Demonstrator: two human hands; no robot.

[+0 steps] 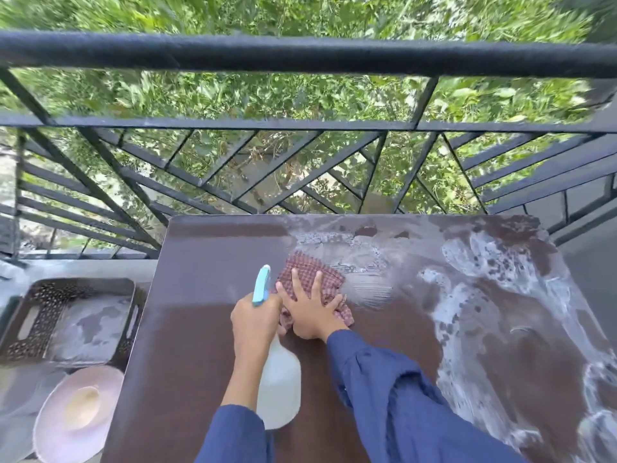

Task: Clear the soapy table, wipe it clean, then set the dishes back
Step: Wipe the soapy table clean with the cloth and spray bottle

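Evidently I was mid-wipe: my right hand (310, 312) lay spread flat on the red checked cloth (317, 274) at the dark brown table's (200, 345) centre, my left hand (255, 324) clamped on the clear blue-nozzled spray bottle (278, 392). Next, I judged, a sweep toward three o'clock (white suds (494, 312) lay there).

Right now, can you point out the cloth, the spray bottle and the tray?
cloth (310, 262), head view, on the checked fabric near its far edge.
spray bottle (278, 389), head view, on its translucent body.
tray (53, 302), head view, on its speckled left wall.
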